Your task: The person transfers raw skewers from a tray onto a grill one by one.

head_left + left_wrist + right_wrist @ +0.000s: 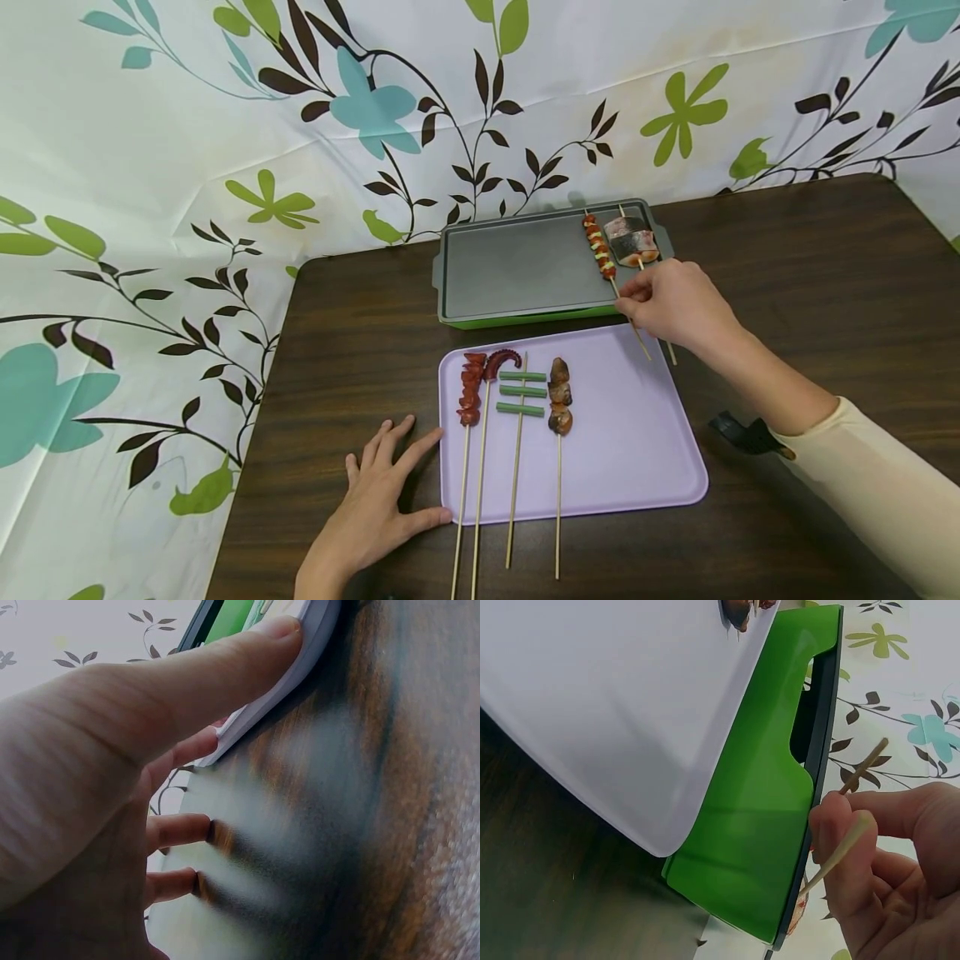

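My right hand (678, 304) pinches the thin wooden stick of a skewer with red pieces and pale green slices (597, 246), whose food end is over the right side of the grey-topped grill (517, 267). Beside it on the grill lies a fish skewer (632, 240); its stick passes by the same hand. In the right wrist view two stick ends (866, 765) show around the fingertips. At the left edge of the lilac tray (622, 442), my left hand (375, 500) spreads its fingers, with thumb (262, 652) and index fingertip at the rim.
On the tray lie a red meat skewer (470, 387), a tentacle skewer (502, 360), a green-stalk skewer (522, 392) and a browned chunk skewer (559, 396). Their sticks overhang the front edge. A patterned cloth (450, 100) hangs behind the dark wooden table (352, 333).
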`<state>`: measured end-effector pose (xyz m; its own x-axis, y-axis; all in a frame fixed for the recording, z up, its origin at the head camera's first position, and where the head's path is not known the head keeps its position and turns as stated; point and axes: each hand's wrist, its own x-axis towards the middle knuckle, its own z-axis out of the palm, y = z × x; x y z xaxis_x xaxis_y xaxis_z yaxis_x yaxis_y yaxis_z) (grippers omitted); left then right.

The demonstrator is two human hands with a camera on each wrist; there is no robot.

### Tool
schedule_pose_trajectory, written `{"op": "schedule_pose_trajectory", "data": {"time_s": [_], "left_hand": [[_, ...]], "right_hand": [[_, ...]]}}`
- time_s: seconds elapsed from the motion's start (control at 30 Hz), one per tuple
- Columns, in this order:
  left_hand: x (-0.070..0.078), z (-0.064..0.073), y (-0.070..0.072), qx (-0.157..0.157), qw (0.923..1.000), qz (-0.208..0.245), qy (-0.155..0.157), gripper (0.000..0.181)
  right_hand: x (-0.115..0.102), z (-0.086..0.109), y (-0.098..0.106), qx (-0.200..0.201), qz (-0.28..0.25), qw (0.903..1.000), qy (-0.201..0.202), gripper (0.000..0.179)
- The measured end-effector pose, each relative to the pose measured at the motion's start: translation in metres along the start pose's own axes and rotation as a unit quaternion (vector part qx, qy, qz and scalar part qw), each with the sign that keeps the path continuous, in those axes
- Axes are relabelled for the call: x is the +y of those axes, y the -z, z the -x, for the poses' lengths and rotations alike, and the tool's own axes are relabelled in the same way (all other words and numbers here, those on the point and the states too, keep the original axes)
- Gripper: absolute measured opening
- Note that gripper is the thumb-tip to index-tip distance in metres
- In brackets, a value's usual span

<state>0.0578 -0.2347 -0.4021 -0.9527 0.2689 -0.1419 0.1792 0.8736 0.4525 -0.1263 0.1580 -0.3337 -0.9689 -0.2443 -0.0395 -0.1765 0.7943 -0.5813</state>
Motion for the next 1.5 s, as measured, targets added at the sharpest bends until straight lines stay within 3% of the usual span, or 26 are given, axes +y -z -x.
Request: {"op": "schedule_pose_trajectory", "data": {"time_s": [0.53,1.0,1.23,1.5], "left_hand": [[0.001,0.0,0.001,-0.002,1.0,0.001,0.001,0.089],[0.0,-0.002,0.001,-0.007,1.0,-0.003,0.004,0.089],[0.0,-0.002,0.001,-0.004,1.0,-0.005,0.004,0.09],[0.0,-0.002,0.0,-0.003,1.0,-0.007,0.006,0.09]], "right_hand": [[-0.002,0.011,0.003,0.012,0.003,0.9999,0.005,0.022],[-0.014,0.06,0.005,0.035,-0.03,0.9988,0.015,0.016],[-0.017,0.085,-0.01,0.015,-0.06,0.9976,0.031,0.017],[-0.019,0.109,-0.046,-0.031,-0.063,0.9957,0.06,0.012]]}}
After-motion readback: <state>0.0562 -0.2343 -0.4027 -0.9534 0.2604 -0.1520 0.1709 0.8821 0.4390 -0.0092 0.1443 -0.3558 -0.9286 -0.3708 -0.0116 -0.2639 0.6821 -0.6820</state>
